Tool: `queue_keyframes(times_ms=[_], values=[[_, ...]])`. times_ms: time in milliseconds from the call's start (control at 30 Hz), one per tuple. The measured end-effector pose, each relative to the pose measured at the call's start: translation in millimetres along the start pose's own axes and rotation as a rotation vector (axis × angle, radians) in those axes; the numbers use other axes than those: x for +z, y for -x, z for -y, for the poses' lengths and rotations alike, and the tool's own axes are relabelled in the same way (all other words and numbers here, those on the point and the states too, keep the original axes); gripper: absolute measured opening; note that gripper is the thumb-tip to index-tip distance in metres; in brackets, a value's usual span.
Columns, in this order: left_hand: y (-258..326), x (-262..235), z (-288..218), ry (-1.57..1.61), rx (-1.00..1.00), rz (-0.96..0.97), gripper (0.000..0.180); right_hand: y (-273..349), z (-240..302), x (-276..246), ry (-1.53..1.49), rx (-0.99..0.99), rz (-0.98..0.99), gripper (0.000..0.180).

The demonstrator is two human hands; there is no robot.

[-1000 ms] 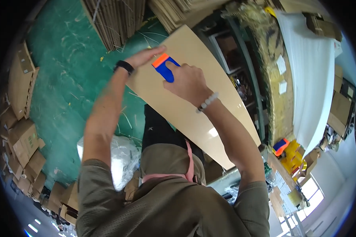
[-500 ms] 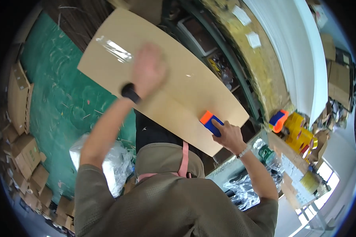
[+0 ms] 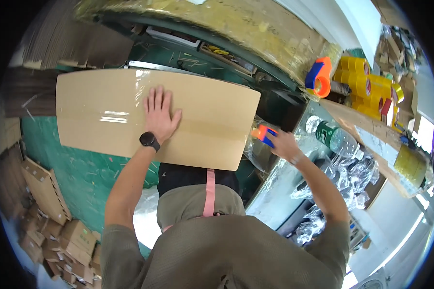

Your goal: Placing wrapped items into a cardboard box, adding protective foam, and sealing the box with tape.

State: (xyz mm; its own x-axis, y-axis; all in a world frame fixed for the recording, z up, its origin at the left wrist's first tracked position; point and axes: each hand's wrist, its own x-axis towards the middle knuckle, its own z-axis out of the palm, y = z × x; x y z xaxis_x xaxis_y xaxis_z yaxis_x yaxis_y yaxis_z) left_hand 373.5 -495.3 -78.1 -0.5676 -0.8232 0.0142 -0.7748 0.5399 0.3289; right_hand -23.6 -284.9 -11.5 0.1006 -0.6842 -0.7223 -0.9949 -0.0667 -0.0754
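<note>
A wide, flat-topped cardboard box (image 3: 202,120) lies across in front of my waist, with shiny clear tape (image 3: 114,116) on its surface. My left hand (image 3: 160,118) rests flat on the box near its middle, fingers spread, a black watch on the wrist. Just off the box's right end, my right hand (image 3: 285,146) grips an orange and blue tape dispenser (image 3: 265,135). Whether tape runs from the dispenser to the box's end is hard to make out.
A second orange and blue tape dispenser (image 3: 320,77) sits on the bench edge at upper right, beside stacked yellow tape rolls (image 3: 359,84). A plastic bottle (image 3: 340,139) and crumpled clear film (image 3: 345,178) lie at right. Cardboard boxes (image 3: 74,238) crowd the lower left.
The box has turned to lie nearly level across the view. My left hand has come to rest flat on it. My right hand has moved the dispenser from the box's top to beyond its right end.
</note>
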Motion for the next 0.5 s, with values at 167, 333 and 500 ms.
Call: queue_keyframes(times_ms=[167, 333, 500], values=[[2, -2, -10, -0.015, -0.006, 0.008, 0.069, -101, 23, 35, 0.043, -0.043, 0.148, 0.057], [19, 4, 6, -0.071, -0.009, 0.002, 0.071, -41, 12, -91, -0.240, 0.243, -0.199, 0.074], [9, 1, -1, -0.071, -0.035, 0.049, 0.071, -100, -40, -183, -0.230, 0.255, -1.051, 0.073]])
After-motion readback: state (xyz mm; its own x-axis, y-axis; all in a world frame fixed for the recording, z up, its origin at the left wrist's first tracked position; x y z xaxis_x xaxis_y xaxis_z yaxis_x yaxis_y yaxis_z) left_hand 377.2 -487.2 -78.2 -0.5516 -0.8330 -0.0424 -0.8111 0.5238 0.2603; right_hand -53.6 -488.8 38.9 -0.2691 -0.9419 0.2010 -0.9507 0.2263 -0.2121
